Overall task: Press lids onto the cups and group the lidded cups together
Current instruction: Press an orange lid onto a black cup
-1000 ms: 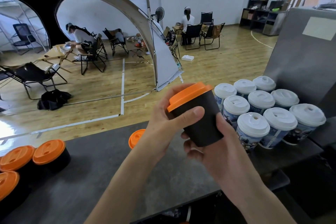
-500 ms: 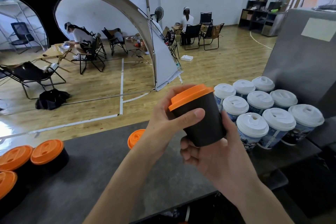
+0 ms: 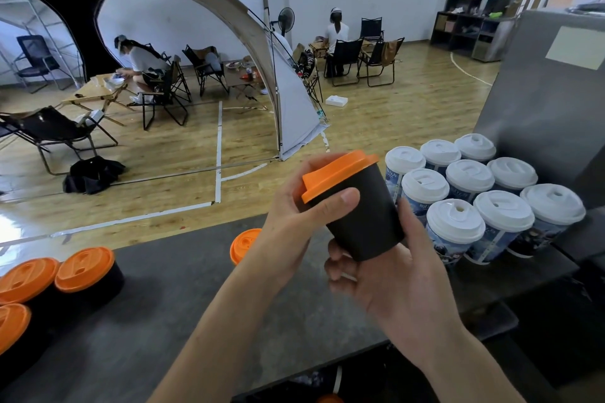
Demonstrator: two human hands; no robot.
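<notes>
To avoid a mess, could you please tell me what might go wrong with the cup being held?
1. The orange lid looks uneven on the tilted black cup, so it may not seat fully.
2. The right hand sits close to the white-lidded cups; a knock could topple one.

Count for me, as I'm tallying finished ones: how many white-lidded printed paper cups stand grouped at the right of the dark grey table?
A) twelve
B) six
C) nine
C: the white-lidded printed paper cups stand in three rows of three on the dark grey table, right of the orange-lidded black cup gripped by the left hand and right hand.
</notes>
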